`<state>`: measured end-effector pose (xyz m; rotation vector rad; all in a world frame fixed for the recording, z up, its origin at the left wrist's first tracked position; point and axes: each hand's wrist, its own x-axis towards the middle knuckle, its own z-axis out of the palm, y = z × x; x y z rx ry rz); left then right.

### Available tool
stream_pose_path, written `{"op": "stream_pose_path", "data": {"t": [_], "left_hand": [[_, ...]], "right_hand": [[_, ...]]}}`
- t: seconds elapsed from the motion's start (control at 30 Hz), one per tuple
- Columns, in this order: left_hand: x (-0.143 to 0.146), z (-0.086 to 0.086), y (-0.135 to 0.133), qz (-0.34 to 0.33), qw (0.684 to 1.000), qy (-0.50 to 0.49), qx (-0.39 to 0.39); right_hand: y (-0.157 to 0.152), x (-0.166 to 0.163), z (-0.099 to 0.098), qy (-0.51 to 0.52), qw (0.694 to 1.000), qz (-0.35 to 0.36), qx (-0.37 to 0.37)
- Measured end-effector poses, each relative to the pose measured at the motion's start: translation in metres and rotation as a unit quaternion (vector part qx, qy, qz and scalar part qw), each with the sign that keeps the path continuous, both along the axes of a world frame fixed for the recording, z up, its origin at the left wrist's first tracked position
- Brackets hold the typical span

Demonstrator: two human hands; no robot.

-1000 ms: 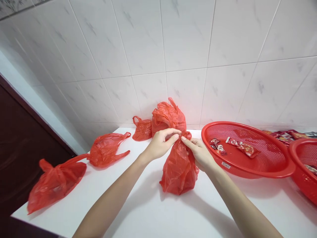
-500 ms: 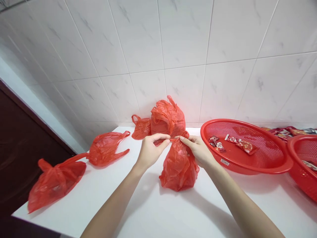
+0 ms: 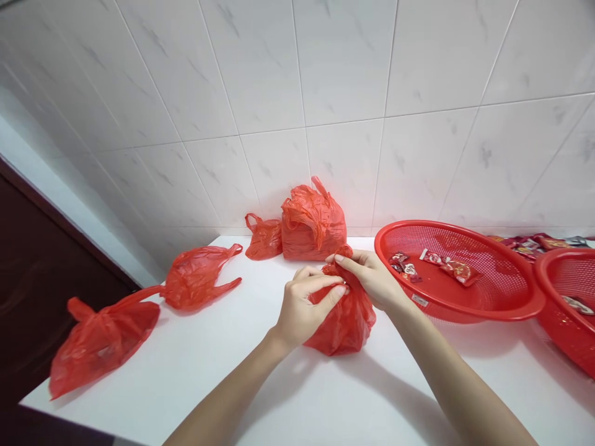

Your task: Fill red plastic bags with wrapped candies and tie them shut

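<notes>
A filled red plastic bag (image 3: 341,331) stands upright on the white table (image 3: 195,384) in front of me, its neck gathered and twisted. My right hand (image 3: 367,272) pinches the bunched top of this bag between thumb and fingers. In front of the neck, my left hand (image 3: 304,303) is closed, thumb and forefinger pinching the plastic just below the right fingertips. The left hand covers part of the bag's upper left side. What lies inside the bag cannot be made out.
Behind stand a bulging red bag (image 3: 313,232) and a small one (image 3: 264,238) by the tiled wall. More red bags (image 3: 198,279) lie on the left. At right, a red colander (image 3: 465,303) holds several wrapped snacks (image 3: 458,269), beside a second red basket (image 3: 571,297).
My left hand has moved right and down, from pulling a strand out to the left to pinching at the front of the bag's neck. My right hand keeps its grip on the top.
</notes>
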<state>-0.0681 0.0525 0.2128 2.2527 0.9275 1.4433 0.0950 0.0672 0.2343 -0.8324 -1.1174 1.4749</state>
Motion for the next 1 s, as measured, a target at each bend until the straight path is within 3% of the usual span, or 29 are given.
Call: {"op": "stream_pose_path", "data": {"t": [0.33,0.5,0.67,0.8,1.0], "left_hand": [[0.005,-0.009,0.015,0.073,0.995,-0.067,0.012],[0.007,-0.003,0.025,-0.004,0.987,-0.046,-0.154],[0.012,-0.001,0.028,-0.048,0.977,-0.068,-0.194],[0.015,-0.003,0.029,-0.08,0.948,-0.152,-0.267],[0.013,0.0,0.03,-0.119,0.879,-0.268,-0.377]], "right_hand": [[-0.003,0.0,0.002,-0.056,0.997,-0.001,0.057],[-0.007,-0.002,0.001,-0.124,0.985,-0.007,0.118],[-0.01,-0.004,-0.001,-0.193,0.962,-0.069,0.182],[-0.007,-0.002,-0.002,-0.191,0.959,-0.074,0.195],[-0.004,0.001,-0.001,-0.188,0.961,-0.057,0.192]]}}
